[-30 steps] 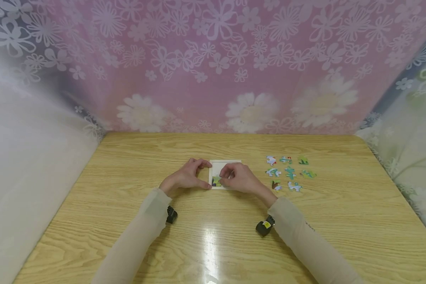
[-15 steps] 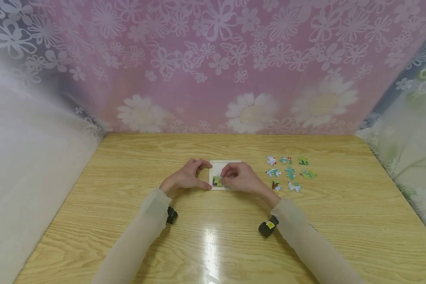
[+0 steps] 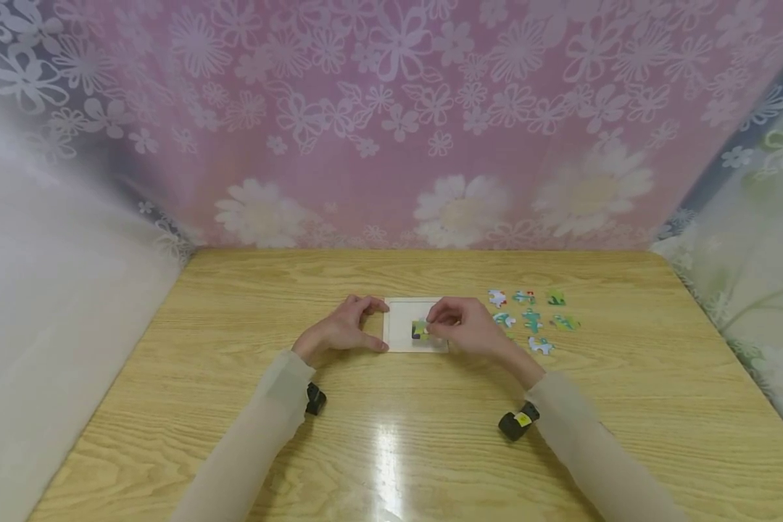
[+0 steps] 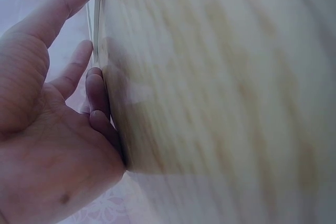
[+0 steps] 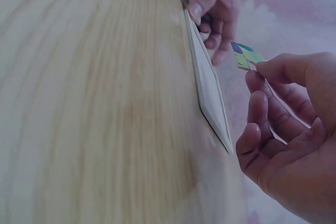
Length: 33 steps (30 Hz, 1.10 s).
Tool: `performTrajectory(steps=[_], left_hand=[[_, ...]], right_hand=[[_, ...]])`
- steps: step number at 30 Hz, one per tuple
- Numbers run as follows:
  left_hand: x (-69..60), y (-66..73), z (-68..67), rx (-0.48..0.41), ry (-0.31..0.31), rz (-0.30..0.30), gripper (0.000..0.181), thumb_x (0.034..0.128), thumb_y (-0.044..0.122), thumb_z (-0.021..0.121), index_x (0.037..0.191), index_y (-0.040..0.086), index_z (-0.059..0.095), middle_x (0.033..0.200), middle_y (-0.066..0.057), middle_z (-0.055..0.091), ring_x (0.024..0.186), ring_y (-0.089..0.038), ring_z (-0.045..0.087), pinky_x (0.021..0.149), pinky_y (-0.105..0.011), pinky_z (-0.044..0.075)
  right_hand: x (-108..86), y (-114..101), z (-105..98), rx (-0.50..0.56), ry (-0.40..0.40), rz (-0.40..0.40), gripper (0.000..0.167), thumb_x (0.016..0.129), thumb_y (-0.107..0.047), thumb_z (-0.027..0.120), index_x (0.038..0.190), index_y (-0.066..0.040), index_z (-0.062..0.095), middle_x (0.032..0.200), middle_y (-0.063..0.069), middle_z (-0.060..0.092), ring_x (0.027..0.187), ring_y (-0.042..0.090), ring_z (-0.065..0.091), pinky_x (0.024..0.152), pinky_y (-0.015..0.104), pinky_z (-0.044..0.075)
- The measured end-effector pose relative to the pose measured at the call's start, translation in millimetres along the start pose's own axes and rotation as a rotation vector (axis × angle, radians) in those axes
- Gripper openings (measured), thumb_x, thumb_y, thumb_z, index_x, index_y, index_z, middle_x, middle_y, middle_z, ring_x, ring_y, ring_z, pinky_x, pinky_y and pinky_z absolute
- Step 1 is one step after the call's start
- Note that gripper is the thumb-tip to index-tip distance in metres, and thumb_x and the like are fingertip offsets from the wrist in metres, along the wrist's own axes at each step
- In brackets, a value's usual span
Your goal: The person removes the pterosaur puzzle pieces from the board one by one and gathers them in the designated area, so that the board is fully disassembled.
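My right hand (image 3: 468,328) pinches a green and yellow puzzle piece (image 3: 420,330) between thumb and index finger. It hangs over a white, shallow puzzle tray (image 3: 401,348). In the right wrist view the piece (image 5: 244,56) is held at the fingertips, raised above the tray (image 5: 212,90). My left hand (image 3: 344,326) rests at the tray's left side, its thumb and index finger spread to touch the two left corners. The left wrist view shows that hand (image 4: 52,114) low against the wooden table, with the tray's thin edge by the fingers.
Several loose puzzle pieces (image 3: 531,320) lie in rows right of the tray; my right hand partly covers the nearest ones. The wooden table (image 3: 267,283) ends at a pink flowered curtain (image 3: 339,181). A black wrist camera (image 3: 517,423) sits at my right sleeve.
My right hand has lifted the puzzle piece from the tray's lower left corner and moved it right, over the tray's middle. The left hand stays at the tray's left side.
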<state>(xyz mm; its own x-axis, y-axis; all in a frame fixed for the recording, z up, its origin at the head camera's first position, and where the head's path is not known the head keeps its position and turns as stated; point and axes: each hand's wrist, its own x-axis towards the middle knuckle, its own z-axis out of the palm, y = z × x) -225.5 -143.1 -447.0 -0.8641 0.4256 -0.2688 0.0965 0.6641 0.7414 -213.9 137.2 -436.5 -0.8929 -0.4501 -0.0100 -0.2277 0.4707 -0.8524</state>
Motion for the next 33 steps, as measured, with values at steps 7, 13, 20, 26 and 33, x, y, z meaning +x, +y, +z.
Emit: performTrajectory(steps=[7,13,20,26,33], left_hand=[[-0.8,-0.6,-0.8,-0.001,-0.009,0.016,0.07,0.0818,0.032,0.088,0.142,0.024,0.054,0.131,-0.009,0.042,0.113,-0.024,0.038,0.101,-0.043,0.037],[-1.3,-0.4,-1.5,-0.006,-0.019,0.013,0.069,0.0822,0.032,0.087,0.142,0.024,0.053,0.135,-0.01,0.041,0.116,-0.025,0.038,0.105,-0.045,0.036],[-2.4,-0.2,-2.1,-0.012,-0.017,0.013,0.068,0.0832,0.032,0.086,0.142,0.023,0.053,0.136,-0.011,0.04,0.116,-0.026,0.038,0.106,-0.047,0.036],[-1.9,-1.6,-1.8,0.003,-0.016,0.026,0.068,0.0832,0.033,0.086,0.142,0.023,0.053,0.136,-0.012,0.041,0.116,-0.026,0.039,0.106,-0.048,0.037],[0.2,-3.3,-2.1,0.017,-0.023,0.041,0.068,0.0833,0.035,0.086,0.142,0.023,0.053,0.135,-0.011,0.042,0.115,-0.025,0.039,0.105,-0.047,0.038]], right_hand=[[-13.7,9,-22,-0.014,0.026,0.027,0.006,0.097,-0.02,0.07,0.102,-0.016,0.071,0.098,0.004,0.074,0.086,0.024,0.064,0.074,0.034,0.051],[-25.6,16,-42,-0.016,0.045,0.064,0.015,0.098,-0.025,0.071,0.105,-0.012,0.069,0.099,0.01,0.071,0.089,0.029,0.065,0.07,0.031,0.05],[-38.4,22,-61,-0.052,0.071,0.086,0.021,0.098,-0.029,0.071,0.107,-0.011,0.069,0.1,0.011,0.071,0.09,0.028,0.066,0.066,0.031,0.051],[-51.6,29,-75,-0.044,0.093,0.095,0.021,0.098,-0.027,0.071,0.11,-0.009,0.068,0.101,0.012,0.07,0.09,0.029,0.067,0.069,0.031,0.052],[-65.0,38,-90,-0.081,0.119,0.122,0.023,0.099,-0.03,0.069,0.111,-0.01,0.068,0.103,0.011,0.071,0.09,0.026,0.067,0.07,0.032,0.052]])
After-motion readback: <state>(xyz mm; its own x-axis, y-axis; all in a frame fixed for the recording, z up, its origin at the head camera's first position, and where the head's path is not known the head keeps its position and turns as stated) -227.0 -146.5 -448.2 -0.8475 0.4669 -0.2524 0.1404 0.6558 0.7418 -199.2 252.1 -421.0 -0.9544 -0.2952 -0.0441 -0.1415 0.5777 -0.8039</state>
